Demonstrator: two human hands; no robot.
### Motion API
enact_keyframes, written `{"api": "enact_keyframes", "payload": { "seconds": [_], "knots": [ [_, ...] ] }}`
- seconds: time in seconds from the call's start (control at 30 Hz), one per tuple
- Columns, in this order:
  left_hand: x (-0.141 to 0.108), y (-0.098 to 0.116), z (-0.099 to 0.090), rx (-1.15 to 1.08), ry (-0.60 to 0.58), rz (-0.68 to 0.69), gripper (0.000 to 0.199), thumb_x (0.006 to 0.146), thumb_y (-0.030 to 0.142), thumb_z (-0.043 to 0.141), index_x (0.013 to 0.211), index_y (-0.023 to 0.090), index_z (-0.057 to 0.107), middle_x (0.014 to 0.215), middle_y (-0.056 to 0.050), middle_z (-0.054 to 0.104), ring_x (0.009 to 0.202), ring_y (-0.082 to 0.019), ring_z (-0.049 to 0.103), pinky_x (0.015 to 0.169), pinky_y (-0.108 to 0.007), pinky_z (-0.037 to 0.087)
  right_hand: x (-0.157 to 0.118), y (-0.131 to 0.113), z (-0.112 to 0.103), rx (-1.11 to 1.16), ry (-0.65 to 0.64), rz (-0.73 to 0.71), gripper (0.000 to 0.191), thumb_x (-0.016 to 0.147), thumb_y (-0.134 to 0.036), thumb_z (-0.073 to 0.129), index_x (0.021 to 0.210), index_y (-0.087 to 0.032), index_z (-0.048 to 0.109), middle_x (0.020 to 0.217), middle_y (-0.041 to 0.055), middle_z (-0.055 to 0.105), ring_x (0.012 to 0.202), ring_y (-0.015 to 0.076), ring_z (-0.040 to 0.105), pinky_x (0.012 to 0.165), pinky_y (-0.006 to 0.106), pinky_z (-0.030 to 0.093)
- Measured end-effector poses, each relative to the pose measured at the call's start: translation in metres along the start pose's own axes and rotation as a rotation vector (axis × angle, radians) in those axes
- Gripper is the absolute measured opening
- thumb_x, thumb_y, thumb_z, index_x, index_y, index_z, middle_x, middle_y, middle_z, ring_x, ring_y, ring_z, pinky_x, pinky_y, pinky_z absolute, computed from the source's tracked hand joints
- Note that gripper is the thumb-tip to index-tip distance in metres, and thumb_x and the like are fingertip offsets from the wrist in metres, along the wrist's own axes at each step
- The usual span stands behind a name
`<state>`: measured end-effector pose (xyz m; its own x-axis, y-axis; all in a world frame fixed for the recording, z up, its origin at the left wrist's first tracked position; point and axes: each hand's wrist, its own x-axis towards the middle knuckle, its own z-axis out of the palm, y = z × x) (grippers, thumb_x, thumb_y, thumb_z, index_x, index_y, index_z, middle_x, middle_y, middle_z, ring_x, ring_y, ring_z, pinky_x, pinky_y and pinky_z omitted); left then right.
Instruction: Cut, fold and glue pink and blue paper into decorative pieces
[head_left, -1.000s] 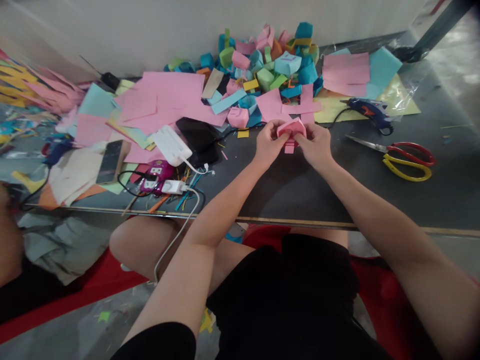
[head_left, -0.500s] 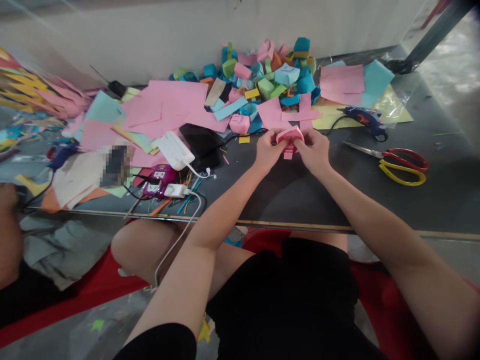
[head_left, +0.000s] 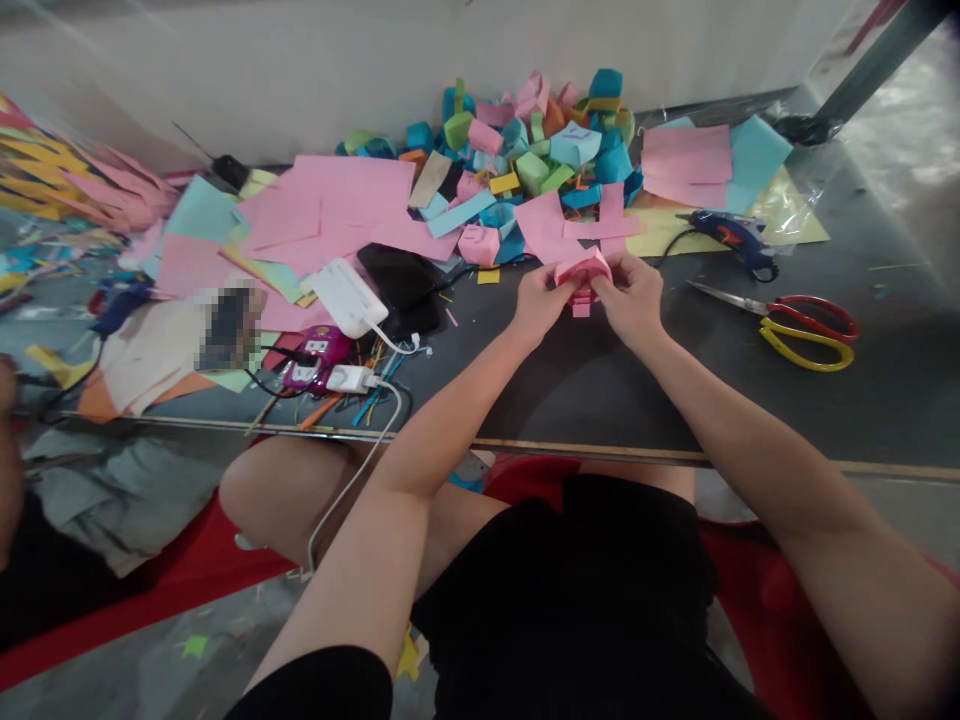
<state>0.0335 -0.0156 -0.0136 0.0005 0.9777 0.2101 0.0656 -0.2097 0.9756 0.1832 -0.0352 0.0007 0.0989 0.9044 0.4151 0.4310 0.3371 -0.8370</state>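
Note:
Between my two hands is a small folded pink paper piece, held just above the dark table, with a narrow strip hanging from its lower side. My left hand pinches its left side, thumb pressed on the near face. On the right side, the thumb and fingers of my right hand close on the same piece. Cut pink paper lies just beyond my hands, beside a heap of folded paper shapes in blue, green and pink.
Right of my hands lie red-and-yellow scissors and a blue glue gun. To the left are a black phone, a white power bank, a purple socket block with cables, and pink sheets. Another person's arm shows at the far left.
The other person's arm at the far left has moved further out of view. My hands keep their hold on the pink piece, almost unmoved.

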Motion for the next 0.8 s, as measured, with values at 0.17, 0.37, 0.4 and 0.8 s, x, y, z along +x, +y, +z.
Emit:
{"api": "enact_keyframes", "payload": {
  "seconds": [0.17, 0.37, 0.4, 0.8],
  "knots": [
    [0.0006, 0.0001, -0.0020, 0.029, 0.027, 0.023, 0.019, 0.083, 0.029, 0.079, 0.068, 0.021, 0.071, 0.064, 0.003, 0.065, 0.067, -0.014, 0.063, 0.064, -0.029, 0.054, -0.0010, -0.0023, 0.0010, 0.038, 0.000, 0.009, 0.010, 0.080, -0.023, 0.060, 0.084, -0.021, 0.070, 0.073, -0.0004, 0.067, 0.067, 0.0146, 0.062, 0.062, 0.029, 0.048],
    [0.0012, 0.0009, -0.0039, -0.018, 0.018, 0.011, 0.027, 0.079, 0.040, 0.083, 0.066, 0.020, 0.071, 0.061, 0.002, 0.064, 0.061, -0.012, 0.060, 0.058, -0.027, 0.053, -0.0012, -0.0013, 0.0021, 0.052, -0.016, 0.002, 0.009, 0.081, -0.023, 0.060, 0.083, -0.022, 0.070, 0.073, -0.0007, 0.066, 0.066, 0.0140, 0.062, 0.061, 0.029, 0.050],
    [0.0015, 0.0005, -0.0038, -0.031, 0.012, 0.000, 0.027, 0.079, 0.041, 0.083, 0.067, 0.020, 0.071, 0.062, 0.002, 0.064, 0.061, -0.013, 0.060, 0.058, -0.027, 0.053, -0.0012, -0.0011, 0.0022, 0.050, -0.022, 0.003, 0.010, 0.082, -0.022, 0.060, 0.084, -0.022, 0.070, 0.073, -0.0007, 0.066, 0.067, 0.0143, 0.062, 0.062, 0.029, 0.050],
    [-0.0013, 0.0020, 0.0010, -0.079, 0.052, -0.027, 0.022, 0.083, 0.042, 0.082, 0.080, 0.021, 0.077, 0.075, 0.000, 0.074, 0.073, -0.014, 0.067, 0.067, -0.027, 0.056, -0.0015, -0.0022, 0.0024, 0.026, 0.004, 0.003, 0.013, 0.082, -0.032, 0.064, 0.081, -0.022, 0.072, 0.073, 0.0003, 0.069, 0.064, 0.0146, 0.062, 0.060, 0.029, 0.051]
  ]
}}
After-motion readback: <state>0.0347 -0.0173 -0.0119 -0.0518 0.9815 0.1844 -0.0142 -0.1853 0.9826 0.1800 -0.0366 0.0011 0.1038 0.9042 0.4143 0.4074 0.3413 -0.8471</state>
